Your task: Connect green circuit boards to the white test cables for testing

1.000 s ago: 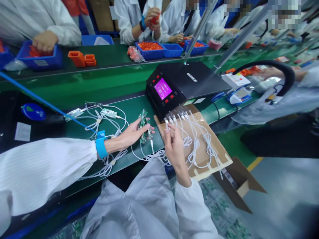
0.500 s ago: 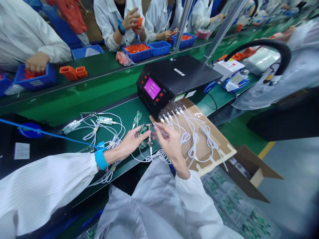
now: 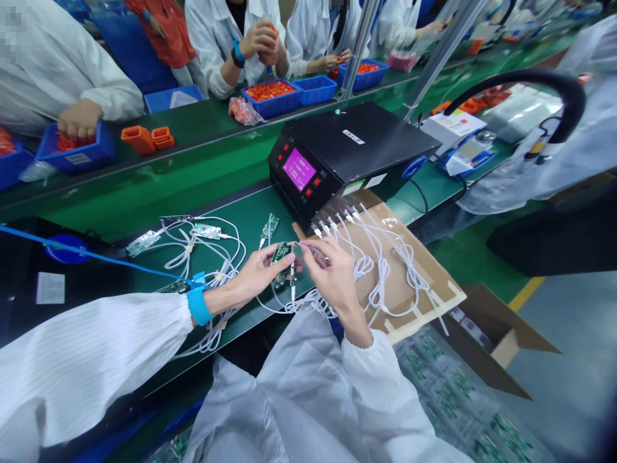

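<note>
My left hand (image 3: pixel 255 273) is closed around green circuit boards. One circuit board (image 3: pixel 279 258) shows its face, and a narrower board (image 3: pixel 293 263) stands edge-on beside it with a white cable (image 3: pixel 294 293) plugged into its lower end. My right hand (image 3: pixel 333 273) is in a pinch, its fingertips at the upper end of the edge-on board; what they grip is too small to make out. Behind my hands, another circuit board (image 3: pixel 270 225) lies on the green bench with a cable attached. To the left lie more wired boards (image 3: pixel 143 242) and tangled white cables (image 3: pixel 224 276).
A black machine (image 3: pixel 357 138) with a lit purple screen (image 3: pixel 299 169) stands ahead. Several white cables run from it over a cardboard sheet (image 3: pixel 419 257). An open carton (image 3: pixel 504 350) and bagged boards (image 3: pixel 448 386) are low right. Co-workers handle orange parts (image 3: pixel 272 90) across the line.
My right fingertips have moved slightly left, onto the upper end of the edge-on board. My left hand keeps its hold. The whole view has shifted a little.
</note>
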Motion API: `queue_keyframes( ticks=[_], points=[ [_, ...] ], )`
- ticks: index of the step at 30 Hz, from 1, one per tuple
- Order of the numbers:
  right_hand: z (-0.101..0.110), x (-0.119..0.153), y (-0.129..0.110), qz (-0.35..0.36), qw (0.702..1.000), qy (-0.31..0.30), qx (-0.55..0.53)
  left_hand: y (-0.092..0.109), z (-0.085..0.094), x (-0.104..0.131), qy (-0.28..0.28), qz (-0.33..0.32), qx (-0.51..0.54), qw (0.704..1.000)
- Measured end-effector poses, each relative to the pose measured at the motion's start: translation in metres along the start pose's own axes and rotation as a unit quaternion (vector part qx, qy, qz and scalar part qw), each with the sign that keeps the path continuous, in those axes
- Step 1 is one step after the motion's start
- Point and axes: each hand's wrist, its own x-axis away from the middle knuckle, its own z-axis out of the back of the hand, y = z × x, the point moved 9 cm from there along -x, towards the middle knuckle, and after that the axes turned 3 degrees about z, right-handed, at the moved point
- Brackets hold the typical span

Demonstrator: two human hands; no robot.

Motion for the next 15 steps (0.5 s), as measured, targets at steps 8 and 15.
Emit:
queue_keyframes(
  ticks=[8,15],
  points=[
    [-0.0016,0.0017,-0.0053,0.029,0.999,-0.015,0.000,0.0075,-0.0016,0.0006,-0.005,-0.010,-0.036,0.999],
    [-0.0087,0.0024,0.0038,0.007,1.000,-0.015,-0.016,0.0027,-0.0011,0.0000,-0.014,0.004,-0.032,0.999]
  ],
)
